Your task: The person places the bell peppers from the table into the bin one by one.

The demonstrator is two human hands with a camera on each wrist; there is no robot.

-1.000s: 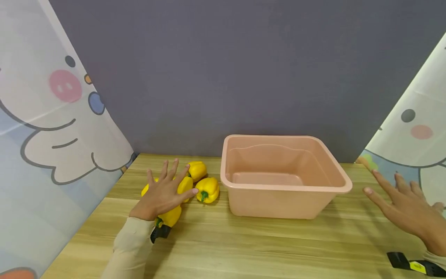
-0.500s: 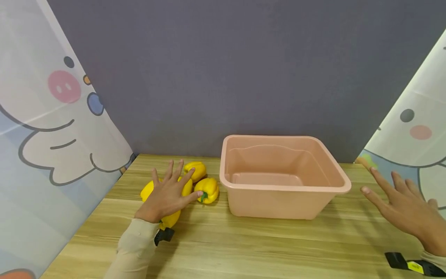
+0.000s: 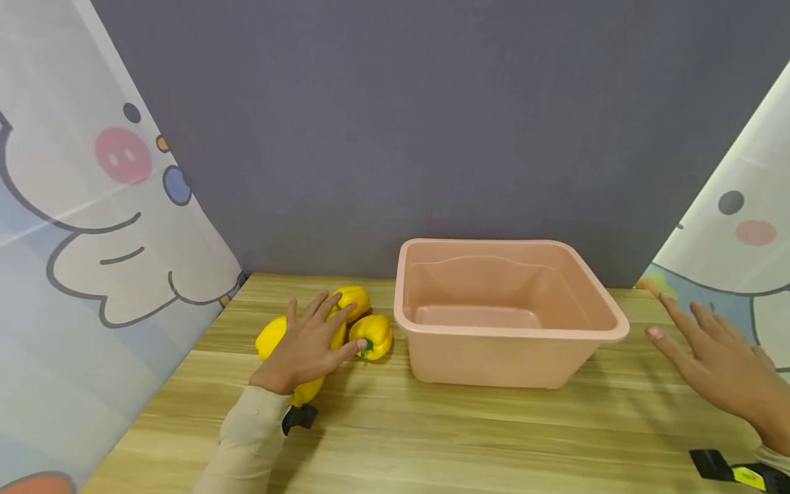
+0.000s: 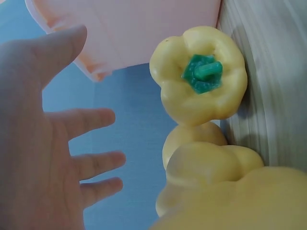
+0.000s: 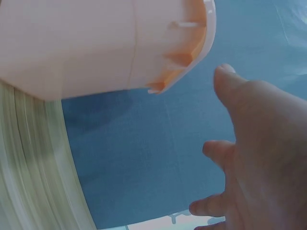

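My left hand hovers with spread fingers over a cluster of several yellow bell peppers at the left of the table, partly covering them. One bell pepper with a green stem lies just right of the thumb; another bell pepper is behind it. In the left wrist view, a gap shows between the fingers and the nearest bell pepper. To the right of the peppers stands a pink plastic tub with nothing inside. My right hand is held beyond the tub's right side, fingers spread, holding nothing.
The wood-grain table extends in front of the tub. A dark grey panel rises close behind it. Cartoon-printed sheets flank both sides, the left sheet and the right sheet.
My left hand has shifted slightly right over the peppers, its fingers a little closer together. The right hand stays nearly where it was. Peppers and tub keep their places.
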